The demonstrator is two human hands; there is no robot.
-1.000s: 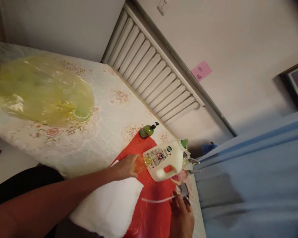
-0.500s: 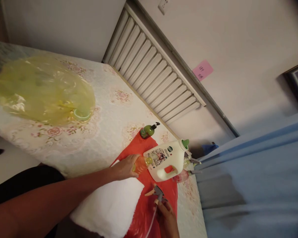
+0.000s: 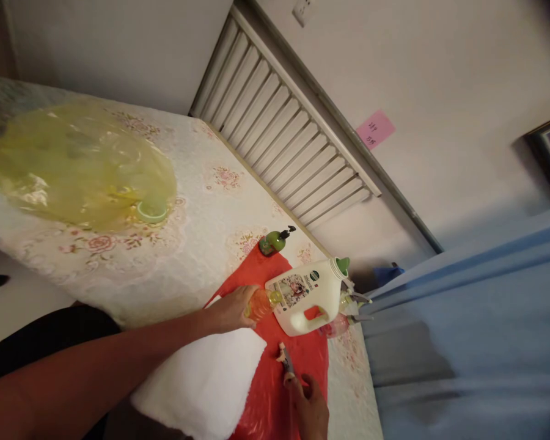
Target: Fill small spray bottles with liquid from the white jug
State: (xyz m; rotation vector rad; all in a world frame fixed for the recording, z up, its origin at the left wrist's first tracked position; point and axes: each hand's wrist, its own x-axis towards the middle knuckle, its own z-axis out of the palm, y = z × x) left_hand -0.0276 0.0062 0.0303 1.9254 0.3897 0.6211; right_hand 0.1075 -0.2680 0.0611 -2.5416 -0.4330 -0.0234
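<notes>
My left hand (image 3: 231, 308) is closed around a small orange bottle (image 3: 260, 303) standing on a red cloth (image 3: 279, 360). Right beside the bottle stands a white detergent jug (image 3: 308, 296) with a green cap. My right hand (image 3: 308, 406) is low in the view, fingers pinched on a spray-trigger head (image 3: 284, 359) that points up toward the jug; its tube is hidden. A green pump bottle (image 3: 274, 241) lies at the far end of the red cloth.
A white towel (image 3: 199, 382) lies under my left forearm. More spray bottles (image 3: 348, 308) sit behind the jug. A yellow-green plastic bag (image 3: 73, 168) lies on the floral bedcover. A radiator (image 3: 284, 131) lines the wall, and a blue curtain (image 3: 462, 330) hangs at right.
My right hand has carried the spray-trigger head leftward and down, away from the bottles behind the jug, turning it upright. My left hand has stayed on the orange bottle.
</notes>
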